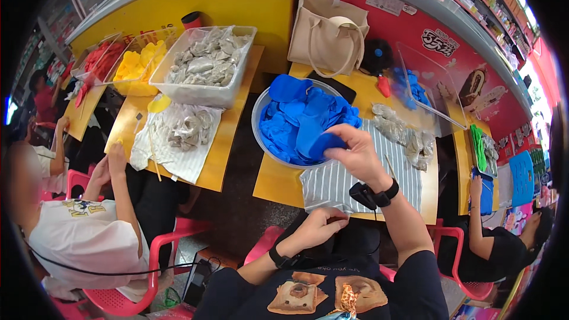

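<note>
My right hand (355,153) pinches a flat blue rubbery piece (326,144), shaped like a limp balloon, at the near right rim of a round clear basin (259,136). Many more blue pieces (287,120) of this kind lie heaped in that basin. Lower down, by the table's front edge, my left hand (321,225) hangs with its fingers loosely bent and partly apart; I see nothing in it. Beneath my right forearm a grey and white striped cloth (367,184) covers part of the table. Several knotted clear bags of grey filling (394,127) rest on its far right part.
A cream tote bag (323,35) stands behind the basin. On the left table are a clear bin of grey bags (157,80), a box of yellow pieces (141,62) and a white cloth (145,148). People sit on pink chairs (151,278) at either side.
</note>
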`<act>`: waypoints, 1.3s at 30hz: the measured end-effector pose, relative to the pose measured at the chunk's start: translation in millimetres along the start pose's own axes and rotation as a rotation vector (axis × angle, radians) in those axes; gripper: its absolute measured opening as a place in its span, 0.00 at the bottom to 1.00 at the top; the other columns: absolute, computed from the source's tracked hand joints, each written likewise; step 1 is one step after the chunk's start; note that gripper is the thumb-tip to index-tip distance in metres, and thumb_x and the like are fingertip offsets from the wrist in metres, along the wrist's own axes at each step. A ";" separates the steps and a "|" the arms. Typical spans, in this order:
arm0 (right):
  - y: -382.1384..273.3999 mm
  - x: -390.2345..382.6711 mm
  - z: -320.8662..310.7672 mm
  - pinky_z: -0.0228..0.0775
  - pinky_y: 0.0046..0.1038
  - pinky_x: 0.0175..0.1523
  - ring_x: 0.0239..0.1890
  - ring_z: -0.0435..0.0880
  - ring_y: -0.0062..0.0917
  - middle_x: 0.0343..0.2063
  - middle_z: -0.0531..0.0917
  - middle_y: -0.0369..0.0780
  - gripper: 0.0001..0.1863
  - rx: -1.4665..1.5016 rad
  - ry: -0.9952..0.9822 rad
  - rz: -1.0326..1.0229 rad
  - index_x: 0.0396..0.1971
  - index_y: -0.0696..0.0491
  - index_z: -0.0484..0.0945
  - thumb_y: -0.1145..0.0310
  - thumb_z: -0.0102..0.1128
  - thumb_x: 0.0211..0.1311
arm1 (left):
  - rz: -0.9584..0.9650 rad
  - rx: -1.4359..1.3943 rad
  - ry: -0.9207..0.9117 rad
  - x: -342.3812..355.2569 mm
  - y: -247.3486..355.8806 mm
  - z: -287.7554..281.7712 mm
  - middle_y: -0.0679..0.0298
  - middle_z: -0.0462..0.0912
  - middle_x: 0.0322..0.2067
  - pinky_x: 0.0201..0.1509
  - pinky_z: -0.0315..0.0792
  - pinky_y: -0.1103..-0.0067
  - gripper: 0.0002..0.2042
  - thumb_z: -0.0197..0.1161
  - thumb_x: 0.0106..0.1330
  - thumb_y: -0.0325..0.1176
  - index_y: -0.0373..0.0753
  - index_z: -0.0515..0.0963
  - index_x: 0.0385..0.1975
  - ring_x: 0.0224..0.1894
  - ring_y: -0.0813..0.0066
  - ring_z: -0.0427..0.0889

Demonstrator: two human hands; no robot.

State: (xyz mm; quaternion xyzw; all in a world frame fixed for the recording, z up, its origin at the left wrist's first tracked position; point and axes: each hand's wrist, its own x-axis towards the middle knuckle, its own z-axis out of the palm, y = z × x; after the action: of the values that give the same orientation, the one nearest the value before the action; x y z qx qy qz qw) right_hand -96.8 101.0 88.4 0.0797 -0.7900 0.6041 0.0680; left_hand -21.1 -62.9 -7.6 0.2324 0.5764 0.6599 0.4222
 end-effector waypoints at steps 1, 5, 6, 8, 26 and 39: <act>-4.0 -4.4 3.2 0.73 0.19 0.43 0.36 0.79 0.14 0.34 0.83 0.35 0.15 0.209 0.122 0.049 0.41 0.59 0.77 0.85 0.60 0.51 | -0.005 -0.036 0.009 0.2 -4.0 -0.2 0.63 0.83 0.35 0.41 0.73 0.82 0.09 0.59 0.66 0.27 0.30 0.79 0.43 0.37 0.81 0.79; -24.6 -37.4 1.3 0.77 0.23 0.44 0.37 0.83 0.20 0.36 0.84 0.40 0.12 0.640 0.297 0.095 0.42 0.60 0.75 0.81 0.62 0.57 | 0.071 -0.229 0.029 -3.5 -1.0 -0.7 0.63 0.82 0.39 0.44 0.73 0.83 0.10 0.58 0.67 0.26 0.32 0.77 0.46 0.38 0.80 0.79; -25.4 -49.5 1.0 0.77 0.23 0.44 0.36 0.83 0.20 0.36 0.84 0.41 0.12 0.665 0.324 0.121 0.42 0.60 0.75 0.81 0.62 0.57 | 0.114 -0.288 0.033 -4.9 4.4 1.1 0.62 0.82 0.40 0.44 0.73 0.82 0.11 0.58 0.67 0.25 0.32 0.77 0.47 0.38 0.80 0.79; -25.8 -74.2 1.3 0.77 0.23 0.43 0.36 0.83 0.20 0.36 0.84 0.41 0.12 0.716 0.377 0.172 0.41 0.60 0.75 0.81 0.62 0.57 | 0.217 -0.426 0.071 -9.2 13.0 1.7 0.63 0.77 0.45 0.51 0.72 0.81 0.17 0.59 0.66 0.26 0.33 0.70 0.55 0.44 0.80 0.77; 3.1 -228.2 4.5 0.68 0.15 0.36 0.30 0.77 0.11 0.31 0.82 0.32 0.09 0.667 0.330 0.437 0.41 0.58 0.80 0.71 0.59 0.64 | 0.329 -0.395 0.335 -17.5 -5.6 62.7 0.69 0.81 0.27 0.34 0.69 0.88 0.05 0.61 0.66 0.26 0.31 0.80 0.33 0.29 0.88 0.75; 13.1 -239.5 -4.3 0.67 0.16 0.34 0.27 0.75 0.11 0.27 0.82 0.33 0.03 0.605 0.523 0.200 0.32 0.61 0.80 0.78 0.61 0.59 | 0.506 0.116 0.609 -17.0 4.5 93.8 0.64 0.75 0.39 0.40 0.70 0.87 0.07 0.61 0.61 0.18 0.30 0.77 0.38 0.39 0.83 0.75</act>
State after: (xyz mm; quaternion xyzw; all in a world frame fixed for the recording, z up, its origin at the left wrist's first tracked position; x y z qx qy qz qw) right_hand 134.8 119.0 28.4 -0.1370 -0.5366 0.8128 0.1808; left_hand 61.1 -23.9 21.1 0.1842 0.6360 0.7482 0.0422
